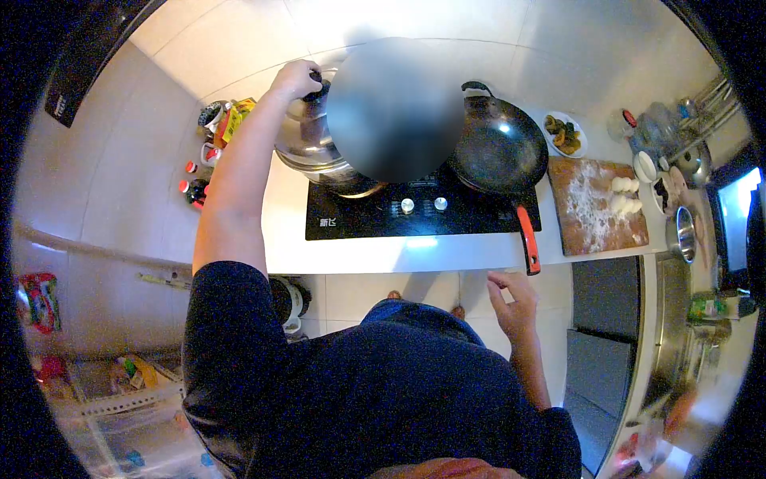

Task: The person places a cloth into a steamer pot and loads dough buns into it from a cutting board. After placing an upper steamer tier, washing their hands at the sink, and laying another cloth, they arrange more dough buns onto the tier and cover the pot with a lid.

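Observation:
My left hand (297, 80) is closed on the dark knob of a shiny metal pot lid (302, 132), which sits on a steamer pot on the left side of the cooktop. A round blurred patch hides the right part of this pot. On the right burner of the black cooktop (359, 219) rests a dark wok (504, 148). Its red and black handle (527, 239) points toward me over the counter edge. Just below that handle hovers my right hand (517, 305), holding nothing, with thumb and forefinger apart.
Right of the wok lies a floured wooden board (594, 211) with several white dough pieces (625, 195). Behind it stands a plate of food (566, 134). A metal bowl (682, 234) is farther right. Red-capped bottles (194, 190) and packets crowd the left end.

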A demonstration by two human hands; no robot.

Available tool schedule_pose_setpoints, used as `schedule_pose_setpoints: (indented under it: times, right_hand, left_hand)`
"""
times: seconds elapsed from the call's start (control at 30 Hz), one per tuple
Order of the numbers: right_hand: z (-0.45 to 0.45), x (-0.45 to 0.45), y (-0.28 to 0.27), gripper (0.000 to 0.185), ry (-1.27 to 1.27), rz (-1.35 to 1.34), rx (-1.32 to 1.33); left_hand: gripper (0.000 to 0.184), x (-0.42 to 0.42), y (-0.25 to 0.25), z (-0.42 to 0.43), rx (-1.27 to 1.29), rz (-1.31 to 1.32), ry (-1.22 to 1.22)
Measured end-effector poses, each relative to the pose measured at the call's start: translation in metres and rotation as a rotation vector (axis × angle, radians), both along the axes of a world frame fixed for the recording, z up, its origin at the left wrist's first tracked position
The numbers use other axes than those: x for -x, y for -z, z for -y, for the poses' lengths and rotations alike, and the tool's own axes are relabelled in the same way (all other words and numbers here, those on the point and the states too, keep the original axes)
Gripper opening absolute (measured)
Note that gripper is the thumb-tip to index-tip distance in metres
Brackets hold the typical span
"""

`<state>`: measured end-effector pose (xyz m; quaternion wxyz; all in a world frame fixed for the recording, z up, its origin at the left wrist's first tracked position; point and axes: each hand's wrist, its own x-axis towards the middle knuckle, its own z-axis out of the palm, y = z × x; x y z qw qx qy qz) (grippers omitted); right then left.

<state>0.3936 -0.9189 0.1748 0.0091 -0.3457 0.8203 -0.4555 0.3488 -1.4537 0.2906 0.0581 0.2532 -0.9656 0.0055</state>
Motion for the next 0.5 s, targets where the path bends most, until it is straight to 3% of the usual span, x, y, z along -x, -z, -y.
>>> schedule_pose_setpoints:
  times: [0.33,0.37,0.43,0.5]
  right_hand:
    - [-0.017,0.005,0.004,0.016,-0.023,-0.078,-0.004]
    - [-0.020,0.003,0.006,0.016,-0.013,-0.076,-0.017]
    - [-0.027,0.003,0.009,0.017,-0.015,-0.010,-0.048]
    - [-0.035,0.006,0.013,0.018,-0.030,0.057,-0.092]
  left_hand:
    - [0.036,0.005,0.003,0.006,0.010,0.046,0.074]
    - [0.046,0.006,0.002,0.007,0.033,0.122,0.064]
    - [0.065,0.001,0.002,-0.007,0.202,-0.012,0.013]
    - [0.051,0.003,-0.009,-0.028,0.338,-0.234,0.099]
